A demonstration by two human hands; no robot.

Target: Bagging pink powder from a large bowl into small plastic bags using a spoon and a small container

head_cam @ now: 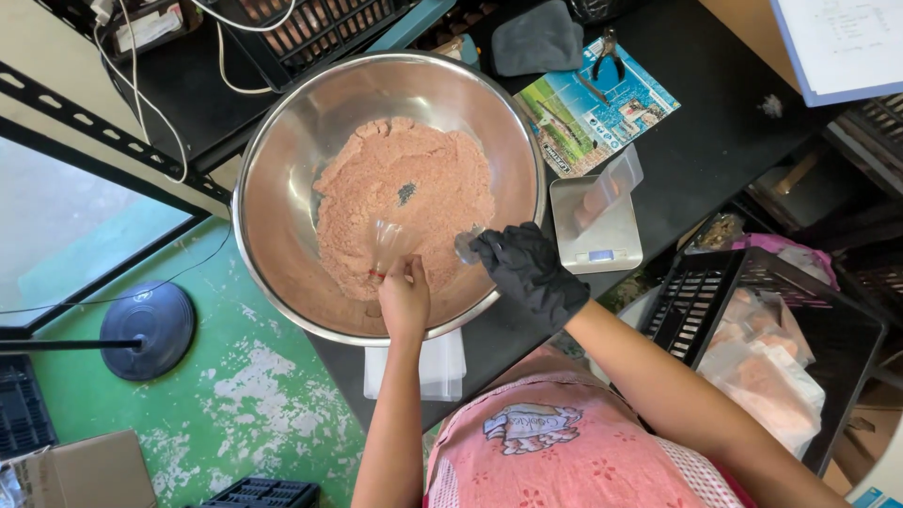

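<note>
A large round stainless-steel bowl [282,169] is seen on the black counter [724,141], overhanging its near edge, with a wide mound of pinkish-tan ground mixture [414,188] spread across its floor. Over the near part of the mound, a small clear plastic bag [390,246] is held by the bare left hand [404,301], whose fingers are pinched closed on the bag's edge. The black-gloved right hand [527,268] is closed around a small metal scoop [466,246], which is held just beside the bag, above the mixture.

The step in hand is judged to be the filling of the bag from the bowl. It would be done well if the bag's mouth were kept pulled wide and turned up toward the scoop, and both were kept over the bowl so that any spill falls back onto the mound. Modest scoopfuls would be better tipped slowly than dumped, since the thin film is likely to fold shut under a heavy load.

A small silver digital scale [602,240] with a clear tray on it stands just beside the bowl, toward the counter's right-hand near edge. Filled bags [767,362] lie in a black plastic crate [696,301] below that edge.
</note>
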